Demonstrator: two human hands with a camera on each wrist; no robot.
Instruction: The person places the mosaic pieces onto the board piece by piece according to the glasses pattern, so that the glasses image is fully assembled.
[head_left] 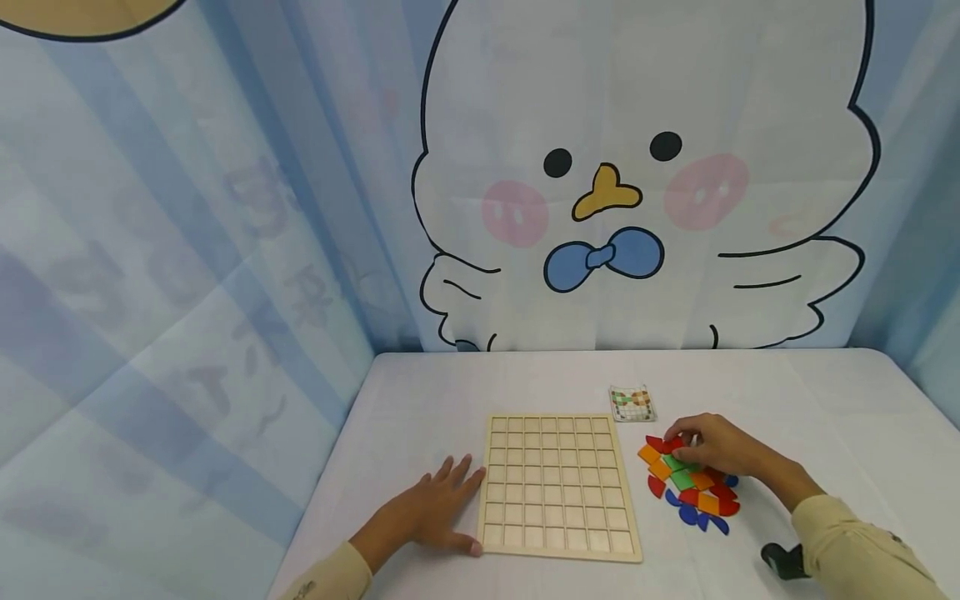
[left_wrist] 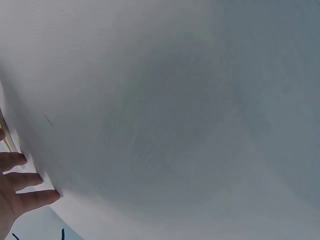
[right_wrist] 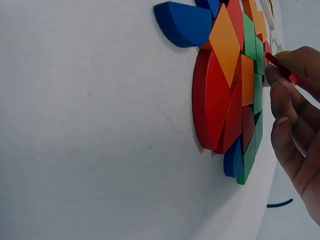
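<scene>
The left hand [head_left: 442, 508] is placed, fingers spread, at the left edge of the gridded board [head_left: 555, 487]. Right of the board, near a printed card [head_left: 632, 404], coloured pieces [head_left: 682, 479] are partly covered by the right hand [head_left: 716, 444], in which a red piece [right_wrist: 282, 68] is pinched. A dark object [head_left: 782, 561] is partly obscured by the right sleeve [head_left: 862, 546].

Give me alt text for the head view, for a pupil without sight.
A person's right hand works over a pile of red, orange, green and blue pieces, while the left hand rests at the left edge of a wooden grid board. A card lies by the board's far right corner on a white table.
</scene>
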